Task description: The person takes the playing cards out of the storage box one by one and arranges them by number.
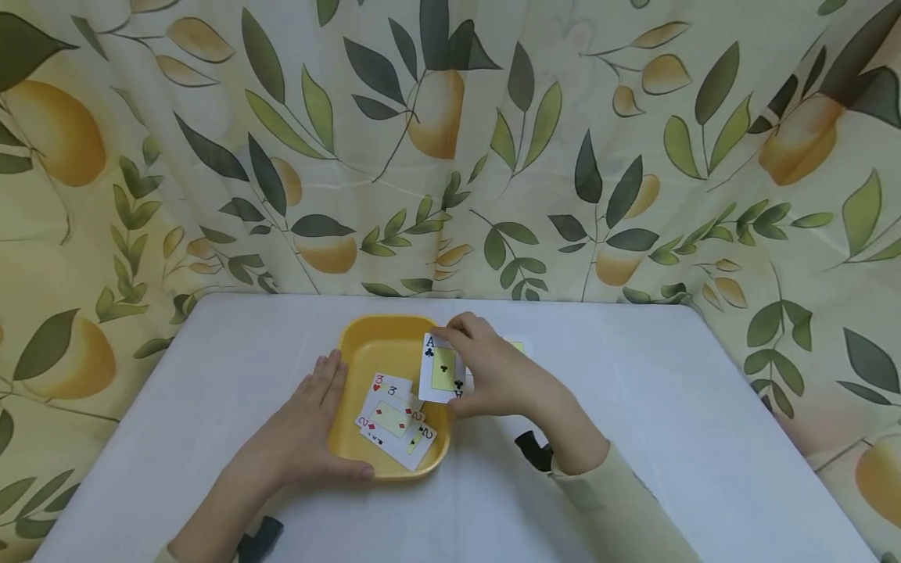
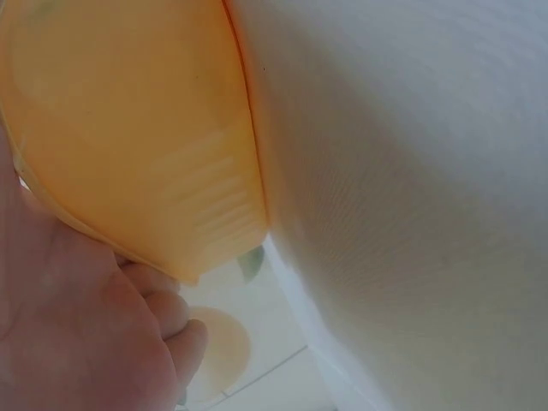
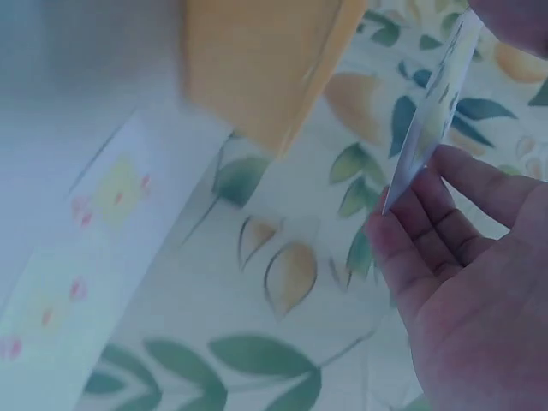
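Note:
A yellow plastic tray (image 1: 383, 327) stands on the white table. My left hand (image 1: 306, 426) rests against its left side, fingers straight along the wall and thumb at the front rim. In the left wrist view, fingers (image 2: 163, 312) touch the tray's outer wall (image 2: 128, 120). My right hand (image 1: 503, 371) pinches an ace of clubs (image 1: 443, 369) by its edges, face up over the tray's right rim. Seen edge-on in the right wrist view, that card (image 3: 432, 111) sits between thumb and fingers. Inside the tray overlap a three of hearts, a two of diamonds (image 1: 389, 418) and a black two (image 1: 415, 452).
Two cards with red marks lie on the table in the right wrist view, an upper card (image 3: 116, 197) and a lower card (image 3: 43, 317). Most of them is hidden behind my right hand in the head view. A fruit-and-leaf patterned cloth (image 1: 535, 195) hangs behind the table (image 1: 669, 391).

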### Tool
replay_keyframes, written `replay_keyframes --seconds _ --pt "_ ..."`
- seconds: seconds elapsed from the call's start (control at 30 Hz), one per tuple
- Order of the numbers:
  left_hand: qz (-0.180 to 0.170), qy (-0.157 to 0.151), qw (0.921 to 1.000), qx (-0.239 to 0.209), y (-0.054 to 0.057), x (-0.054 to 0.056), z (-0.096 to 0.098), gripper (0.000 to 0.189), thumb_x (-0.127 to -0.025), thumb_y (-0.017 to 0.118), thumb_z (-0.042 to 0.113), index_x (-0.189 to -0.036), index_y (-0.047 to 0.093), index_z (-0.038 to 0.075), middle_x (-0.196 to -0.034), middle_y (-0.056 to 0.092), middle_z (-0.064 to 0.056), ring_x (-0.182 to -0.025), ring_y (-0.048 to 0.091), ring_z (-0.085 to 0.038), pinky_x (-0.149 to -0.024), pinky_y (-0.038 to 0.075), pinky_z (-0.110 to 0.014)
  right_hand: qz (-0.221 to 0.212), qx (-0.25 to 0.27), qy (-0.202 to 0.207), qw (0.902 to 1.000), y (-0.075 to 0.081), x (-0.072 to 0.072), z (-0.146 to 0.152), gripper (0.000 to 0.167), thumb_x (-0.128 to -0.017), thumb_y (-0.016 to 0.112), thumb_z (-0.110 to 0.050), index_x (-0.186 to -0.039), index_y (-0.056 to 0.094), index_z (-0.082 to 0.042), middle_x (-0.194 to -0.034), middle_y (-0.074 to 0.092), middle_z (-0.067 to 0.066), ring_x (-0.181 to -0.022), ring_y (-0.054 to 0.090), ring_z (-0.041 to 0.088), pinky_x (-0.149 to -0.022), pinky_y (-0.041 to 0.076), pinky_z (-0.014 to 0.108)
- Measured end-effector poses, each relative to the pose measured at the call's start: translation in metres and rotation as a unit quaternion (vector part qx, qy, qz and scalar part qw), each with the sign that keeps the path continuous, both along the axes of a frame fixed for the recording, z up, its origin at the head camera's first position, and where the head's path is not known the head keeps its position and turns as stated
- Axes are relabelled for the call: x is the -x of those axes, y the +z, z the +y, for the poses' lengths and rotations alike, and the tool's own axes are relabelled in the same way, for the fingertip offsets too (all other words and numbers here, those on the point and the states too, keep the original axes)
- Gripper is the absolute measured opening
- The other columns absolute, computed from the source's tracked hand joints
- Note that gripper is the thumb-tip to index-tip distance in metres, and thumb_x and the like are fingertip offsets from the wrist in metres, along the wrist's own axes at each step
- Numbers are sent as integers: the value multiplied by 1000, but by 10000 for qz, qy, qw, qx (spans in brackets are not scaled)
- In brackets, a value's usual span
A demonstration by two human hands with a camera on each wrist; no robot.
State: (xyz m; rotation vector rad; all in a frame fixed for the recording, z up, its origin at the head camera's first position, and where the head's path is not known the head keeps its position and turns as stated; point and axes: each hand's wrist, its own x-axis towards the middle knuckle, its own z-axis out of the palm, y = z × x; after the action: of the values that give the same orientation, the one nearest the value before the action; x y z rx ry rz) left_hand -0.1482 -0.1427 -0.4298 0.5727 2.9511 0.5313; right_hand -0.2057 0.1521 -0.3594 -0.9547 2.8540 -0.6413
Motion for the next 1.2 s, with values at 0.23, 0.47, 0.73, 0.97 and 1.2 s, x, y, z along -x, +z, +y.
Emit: replay_keyframes --seconds 0.23,0.47,0.73,0.97,1.2 --pt "4 58 10000 -8 -4 1 -1 152 -52 68 91 -159 13 -1 -168 1 -14 -154 4 -35 -123 18 -51 90 -419 -300 9986 9 1 28 94 -65 88 -26 -149 47 -13 -132 44 -1 -112 45 14 -90 53 27" --pt "19 88 10000 -10 -5 1 -1 153 -51 67 93 -158 13 -1 -168 1 -15 -154 4 -35 -123 19 -51 191 -504 -468 9974 12 1 49 96 -64 89 -27 -149 46 -14 -136 44 2 -115 46 18 -90 54 31" --pt "-7 87 10000 -14 -5 1 -1 152 -52 68 92 -158 13 -1 -168 1 -14 -154 4 -35 -123 18 -51 277 -518 -514 9970 10 5 67 96 -64 89 -26 -149 46 -12 -138 42 6 -117 45 21 -91 54 34" --pt "-35 93 10000 -7 -4 1 0 153 -51 68 92 -158 12 -1 -168 1 -15 -154 4 -35 -123 19 -51 199 -531 -642 9963 6 11 77 98 -64 89 -25 -149 45 -11 -136 43 7 -116 46 23 -91 54 36" --pt "-47 128 9999 -31 -4 0 0 152 -52 68 91 -159 11 1 -168 1 -13 -155 4 -34 -123 20 -50 176 -570 -634 9962 7 15 88 97 -63 89 -21 -149 45 -7 -134 44 10 -112 46 25 -87 53 37"
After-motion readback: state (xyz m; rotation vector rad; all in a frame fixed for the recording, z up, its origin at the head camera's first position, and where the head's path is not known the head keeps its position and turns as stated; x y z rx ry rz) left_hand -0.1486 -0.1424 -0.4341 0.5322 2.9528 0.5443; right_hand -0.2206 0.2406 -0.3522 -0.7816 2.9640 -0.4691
